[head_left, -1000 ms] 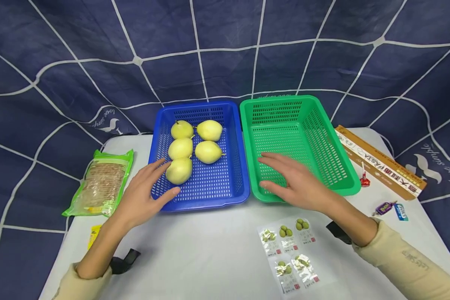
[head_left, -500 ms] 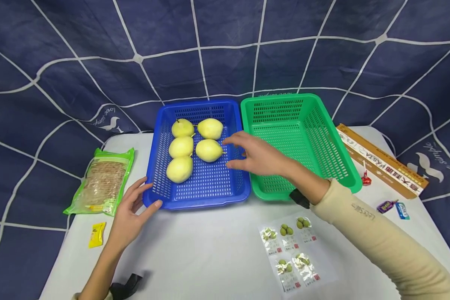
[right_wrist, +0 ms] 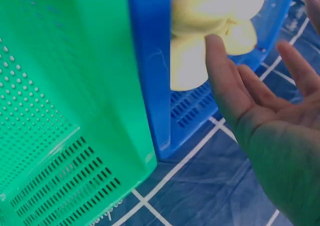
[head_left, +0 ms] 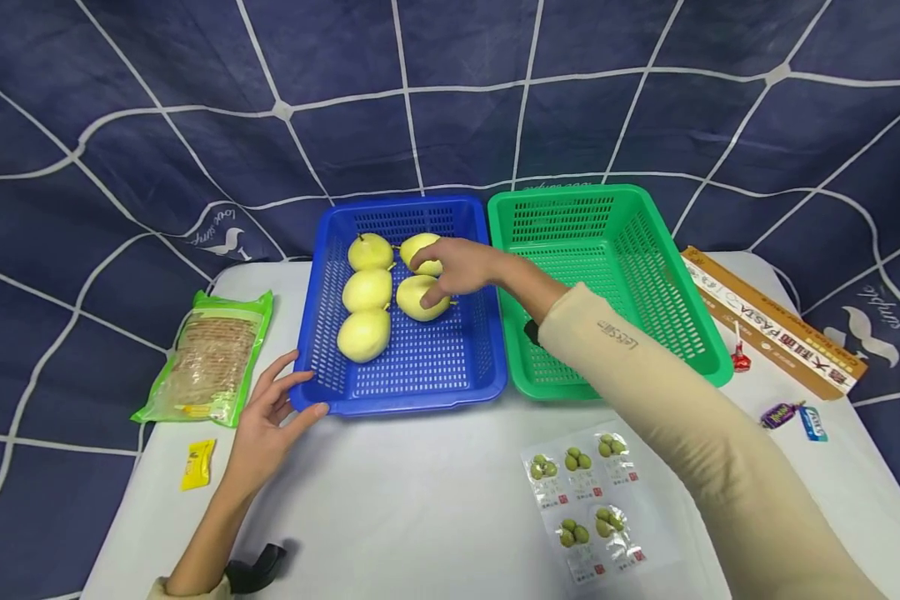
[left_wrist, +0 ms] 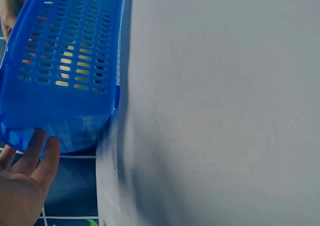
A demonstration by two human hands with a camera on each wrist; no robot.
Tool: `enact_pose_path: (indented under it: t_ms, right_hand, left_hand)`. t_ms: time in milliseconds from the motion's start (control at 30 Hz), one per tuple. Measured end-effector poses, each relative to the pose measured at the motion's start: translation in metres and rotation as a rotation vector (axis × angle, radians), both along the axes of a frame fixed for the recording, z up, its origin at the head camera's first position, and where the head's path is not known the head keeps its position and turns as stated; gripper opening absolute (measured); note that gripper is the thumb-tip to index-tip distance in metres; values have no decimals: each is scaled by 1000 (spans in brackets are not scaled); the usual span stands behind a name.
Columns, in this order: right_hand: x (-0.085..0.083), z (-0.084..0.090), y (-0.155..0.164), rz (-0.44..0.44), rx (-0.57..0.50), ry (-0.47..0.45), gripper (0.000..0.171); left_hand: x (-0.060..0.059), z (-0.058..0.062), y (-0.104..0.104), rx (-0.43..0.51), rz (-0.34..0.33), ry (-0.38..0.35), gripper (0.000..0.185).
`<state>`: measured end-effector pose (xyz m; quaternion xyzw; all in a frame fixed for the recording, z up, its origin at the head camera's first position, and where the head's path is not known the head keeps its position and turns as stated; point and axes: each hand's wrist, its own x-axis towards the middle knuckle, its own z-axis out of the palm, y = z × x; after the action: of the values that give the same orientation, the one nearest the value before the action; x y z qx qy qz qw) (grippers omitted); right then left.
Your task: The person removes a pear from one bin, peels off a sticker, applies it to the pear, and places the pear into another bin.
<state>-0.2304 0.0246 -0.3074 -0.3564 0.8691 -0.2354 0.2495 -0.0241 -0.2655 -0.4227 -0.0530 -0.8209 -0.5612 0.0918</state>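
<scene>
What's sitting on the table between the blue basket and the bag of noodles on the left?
Only the left hand, touching the blue basket at its corner; beside it bare tabletop reaches the noodle bag, in the head view.

the perforated blue plastic basket [head_left: 405, 367] held five yellow pears [head_left: 365, 333] crowded into its far-left part; its near half and right strip lay bare, open from above. the right hand [head_left: 457, 265] reached over the blue basket's right wall, fingers spread above the two right-hand pears, blocking that approach. the left hand [head_left: 270, 417] rested with relaxed fingers against the basket's near-left corner. the perforated green plastic basket [head_left: 690, 333] stood just beside it, walls touching, no gap between. the white tabletop [head_left: 420, 500] in front was open between the left forearm and the clear sachets of green fruit [head_left: 581, 500].
</scene>
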Motion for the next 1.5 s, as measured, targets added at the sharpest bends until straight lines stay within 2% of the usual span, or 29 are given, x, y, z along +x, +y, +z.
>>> enact_pose_path:
  t_ms: [233,467,567,633,800,967,1133,1233,1500]
  right_hand:
    - [-13,1,-15,-72,85,-258,64]
    - [-18,-9,-26,-35,141,-337,65]
    - [-20,-14,-26,3,149,-321,62]
    - [-22,-18,-27,33,149,-279,60]
    - [-27,-28,-27,50,119,-228,53]
    - [-25,-32,-31,57,117,-289,53]
    - [-20,-32,-36,-12,140,-397,59]
    - [-17,-34,-40,-13,165,-412,63]
    - [-14,-38,-49,16,215,-298,59]
  left_hand:
    - [-1,-3,1,69,-23,21,43]
    - [-1,-4,4,79,-28,31,42]
    - [-1,-4,4,67,-39,30,41]
    - [-1,-4,4,62,-49,33,40]
    - [-2,-4,3,55,-70,46,39]
    - [-1,-4,2,53,-64,50,38]
    - [0,-5,1,47,-62,46,38]
    - [0,-6,0,42,-55,45,37]
    - [1,-7,-2,38,-46,44,37]
